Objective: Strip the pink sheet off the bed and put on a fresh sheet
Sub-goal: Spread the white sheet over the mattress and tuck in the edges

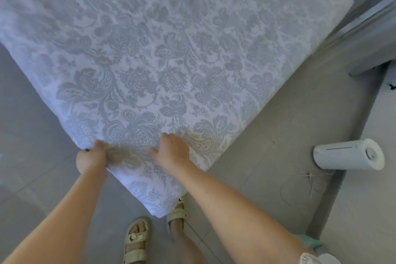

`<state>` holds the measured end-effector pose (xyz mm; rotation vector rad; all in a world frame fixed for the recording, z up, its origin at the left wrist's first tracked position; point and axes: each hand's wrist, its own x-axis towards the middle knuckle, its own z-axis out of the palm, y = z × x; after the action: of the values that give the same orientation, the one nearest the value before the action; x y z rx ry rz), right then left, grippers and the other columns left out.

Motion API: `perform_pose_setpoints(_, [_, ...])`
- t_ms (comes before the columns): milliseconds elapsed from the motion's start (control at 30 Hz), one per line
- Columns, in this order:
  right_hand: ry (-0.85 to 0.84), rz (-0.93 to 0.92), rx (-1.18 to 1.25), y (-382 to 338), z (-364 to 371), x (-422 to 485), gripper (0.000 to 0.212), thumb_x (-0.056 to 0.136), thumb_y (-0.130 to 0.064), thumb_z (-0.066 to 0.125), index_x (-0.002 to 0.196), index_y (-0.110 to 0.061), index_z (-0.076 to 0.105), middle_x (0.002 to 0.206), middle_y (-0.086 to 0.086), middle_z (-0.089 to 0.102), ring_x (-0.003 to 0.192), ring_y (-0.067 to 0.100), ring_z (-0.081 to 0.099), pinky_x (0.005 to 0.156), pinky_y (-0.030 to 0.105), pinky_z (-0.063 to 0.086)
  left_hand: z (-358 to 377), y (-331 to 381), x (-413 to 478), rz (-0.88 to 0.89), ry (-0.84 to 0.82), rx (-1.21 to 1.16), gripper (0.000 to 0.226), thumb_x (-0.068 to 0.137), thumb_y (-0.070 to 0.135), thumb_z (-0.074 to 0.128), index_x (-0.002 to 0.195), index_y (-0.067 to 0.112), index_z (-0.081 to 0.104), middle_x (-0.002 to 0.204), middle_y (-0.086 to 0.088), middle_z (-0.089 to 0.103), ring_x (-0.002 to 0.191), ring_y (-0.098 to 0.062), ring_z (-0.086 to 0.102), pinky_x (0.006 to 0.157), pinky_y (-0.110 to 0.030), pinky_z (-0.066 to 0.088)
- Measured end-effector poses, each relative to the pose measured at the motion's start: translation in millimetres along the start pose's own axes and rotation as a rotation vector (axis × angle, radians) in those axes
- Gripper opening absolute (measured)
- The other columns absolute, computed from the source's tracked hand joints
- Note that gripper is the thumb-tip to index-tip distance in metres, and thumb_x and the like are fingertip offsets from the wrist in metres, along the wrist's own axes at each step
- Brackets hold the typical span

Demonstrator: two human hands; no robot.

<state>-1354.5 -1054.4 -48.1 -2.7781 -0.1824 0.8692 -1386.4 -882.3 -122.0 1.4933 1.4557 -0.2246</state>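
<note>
A white sheet with a grey floral pattern [162, 53] covers the bed and wraps over its near corner [154, 203]. At the left edge near that corner, my left hand [92, 155] grips a bunch of the sheet, fingers curled into the fabric. A little to its right, my right hand [172, 148] lies on top of the sheet with fingers spread and pressing down. No pink sheet is in view.
Grey tiled floor [267, 156] surrounds the bed corner. A white cylindrical appliance [349, 154] stands on the floor at the right, with a thin cable near it. Grey furniture [368, 34] stands at the upper right. My sandalled feet [137, 240] are just below the corner.
</note>
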Motion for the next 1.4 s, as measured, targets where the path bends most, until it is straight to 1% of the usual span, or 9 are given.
perform_pose_setpoints(167, [-0.111,-0.092,-0.201,-14.8,12.5,10.7,0.072,0.084,-0.066,0.048,0.117,-0.002,0.052,0.114,0.014,0.052,0.104,0.028,0.053,0.081,0.033,0.043,-2.2,1.2,22.8,0.036,0.116,-0.120,0.044,0.083,0.038,0.049,0.102,0.001,0.060,0.102,-0.023,0.064,0.096,-0.041,0.062,0.083,-0.050,0.051])
perform_pose_setpoints(367, [-0.096,-0.156,-0.397,-44.3,33.7,18.1,0.058,0.080,-0.070,0.051,0.073,-0.012,0.049,0.082,0.005,0.053,0.078,0.021,0.053,0.062,0.029,0.037,-23.5,1.7,34.1,0.195,0.074,-0.063,0.021,0.093,0.023,0.049,0.078,0.009,0.053,0.074,-0.007,0.056,0.076,-0.030,0.054,0.070,-0.037,0.043])
perform_pose_setpoints(467, [-0.114,-0.159,-0.457,-66.3,34.1,20.3,0.060,0.081,-0.070,0.049,0.077,-0.011,0.051,0.078,0.005,0.051,0.073,0.020,0.049,0.061,0.028,0.037,-34.6,-3.1,42.3,0.288,0.033,0.047,0.029,0.096,0.020,0.045,0.069,0.009,0.046,0.064,-0.004,0.049,0.066,-0.025,0.045,0.063,-0.032,0.034])
perform_pose_setpoints(567, [-0.173,-0.148,-0.513,-90.3,40.3,22.7,0.048,0.088,-0.055,0.050,0.091,-0.008,0.060,0.089,0.010,0.059,0.083,0.024,0.056,0.063,0.030,0.036,-44.1,-10.9,51.3,0.393,-0.046,0.184,0.027,0.096,0.018,0.042,0.073,0.005,0.048,0.065,-0.007,0.051,0.064,-0.028,0.046,0.052,-0.033,0.031])
perform_pose_setpoints(733, [-0.371,-0.108,-0.588,-117.7,35.6,32.5,0.019,0.089,0.007,0.050,0.098,-0.005,0.062,0.100,0.013,0.062,0.095,0.027,0.060,0.066,0.029,0.041,-57.7,-10.0,61.6,0.533,-0.219,0.302,0.029,0.095,0.014,0.043,0.071,-0.002,0.044,0.061,-0.016,0.051,0.053,-0.028,0.042,0.048,-0.032,0.028])
perform_pose_setpoints(867, [-0.422,-0.013,-0.553,-132.9,28.6,35.7,0.035,0.086,0.008,0.049,0.060,-0.011,0.038,0.063,0.005,0.039,0.059,0.020,0.044,0.047,0.024,0.031,-66.1,-8.8,70.5,0.544,-0.336,0.277,0.029,0.093,0.013,0.047,0.074,-0.007,0.051,0.065,-0.020,0.058,0.058,-0.034,0.049,0.049,-0.033,0.032])
perform_pose_setpoints(1200, [-0.490,0.067,-0.506,-134.5,30.8,46.0,0.037,0.090,0.001,0.051,0.057,-0.009,0.037,0.058,0.004,0.031,0.054,0.020,0.033,0.049,0.027,0.029,-70.4,3.7,98.2,0.279,-0.547,0.322,0.032,0.095,0.019,0.049,0.070,0.001,0.058,0.069,-0.012,0.061,0.066,-0.029,0.055,0.058,-0.035,0.037])
perform_pose_setpoints(1300, [-0.473,0.105,-0.425,-134.7,16.5,66.8,0.032,0.088,-0.015,0.058,0.059,-0.010,0.046,0.057,0.002,0.037,0.055,0.020,0.039,0.048,0.026,0.029,-73.3,53.7,127.4,0.212,-0.506,0.253,0.047,0.094,0.047,0.048,0.104,0.003,0.059,0.096,-0.016,0.063,0.091,-0.036,0.060,0.076,-0.042,0.045])
perform_pose_setpoints(1400, [-0.281,0.156,-0.153,-151.4,-10.4,104.0,0.045,0.088,-0.037,0.061,0.055,-0.017,0.038,0.053,-0.003,0.037,0.050,0.015,0.040,0.045,0.024,0.026,-76.7,110.1,170.8,0.100,-0.464,0.016,0.071,0.090,0.055,0.049,0.141,0.006,0.036,0.123,-0.009,0.051,0.100,-0.031,0.057,0.093,-0.045,0.048])
